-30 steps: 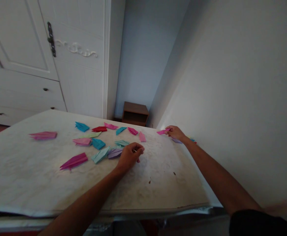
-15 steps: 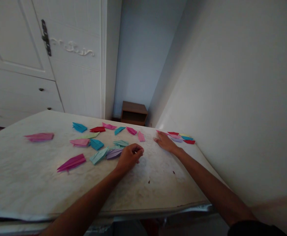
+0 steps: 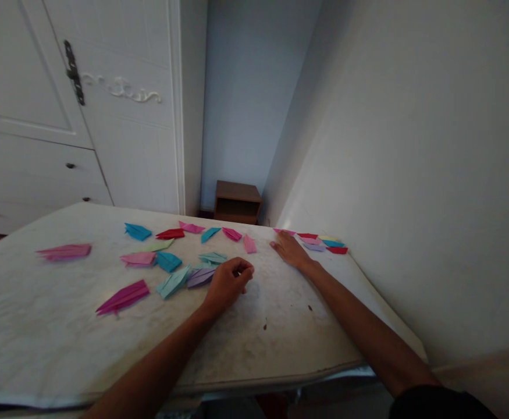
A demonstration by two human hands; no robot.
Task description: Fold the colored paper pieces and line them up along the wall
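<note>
Folded paper planes in several colours lie on the pale marbled tabletop (image 3: 254, 349). My left hand (image 3: 229, 283) hovers over or rests at the middle, its fingers curled in with thumb and fingertips together; I see nothing between them. A purple folded plane (image 3: 199, 277) lies partly behind that hand, with mint planes (image 3: 173, 282) beside it. Farther right, my right hand (image 3: 292, 250) lies flat with fingers stretched and thumb apart. Its fingertips are at a pink folded plane (image 3: 284, 231) by the far edge. Just right of them is an overlapping cluster including a red folded plane (image 3: 337, 250).
More planes spread leftward, including a magenta one (image 3: 123, 297) and a blue one (image 3: 138, 231). White wall (image 3: 411, 174) borders the table's right side. Beyond the far edge stand a small brown cabinet (image 3: 238, 191) and a white wardrobe (image 3: 136, 145).
The view has shifted slightly, so the planes on the left appear a little lower and farther left. Both hands keep nearly the same pose; slightly more of the pink plane shows past my right fingertips.
</note>
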